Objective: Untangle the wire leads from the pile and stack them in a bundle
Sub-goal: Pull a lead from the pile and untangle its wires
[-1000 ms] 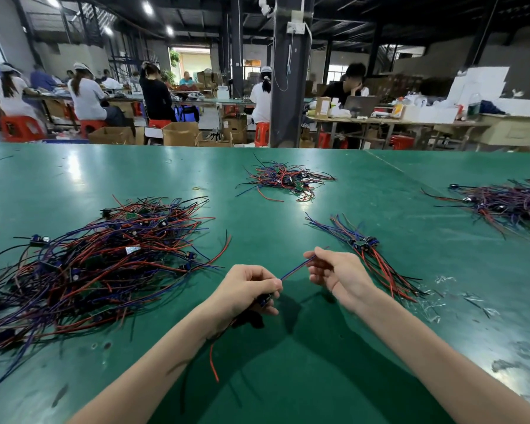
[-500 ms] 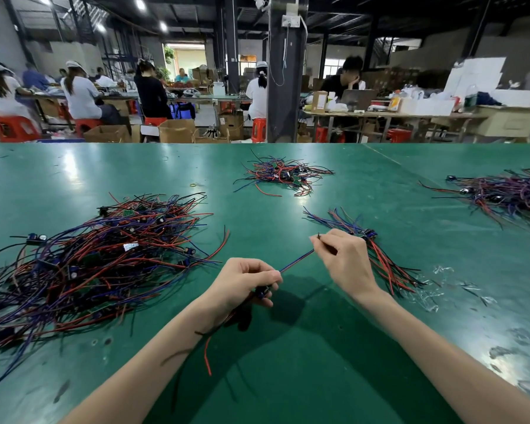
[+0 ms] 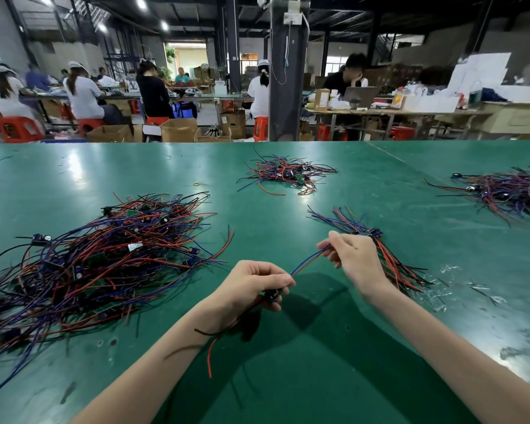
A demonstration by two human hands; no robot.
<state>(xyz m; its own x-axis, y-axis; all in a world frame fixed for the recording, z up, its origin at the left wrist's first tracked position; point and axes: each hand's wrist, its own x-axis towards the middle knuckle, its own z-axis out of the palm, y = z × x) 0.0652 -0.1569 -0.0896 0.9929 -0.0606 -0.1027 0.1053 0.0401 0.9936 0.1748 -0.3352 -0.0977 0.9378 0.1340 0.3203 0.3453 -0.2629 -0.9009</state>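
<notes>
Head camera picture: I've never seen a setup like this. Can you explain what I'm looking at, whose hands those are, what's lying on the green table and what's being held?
No machine here: a person wears a camera on the head, so this one picture looks forward and down over their own arms. On the green table a big tangled pile of red, blue and black wire leads lies to the left, and a neater bundle lies just behind the right hand. A smaller pile lies across the table, another pile at the right edge. The left hand grips one end of a wire lead; the right hand pinches the other, so it stretches between them.
</notes>
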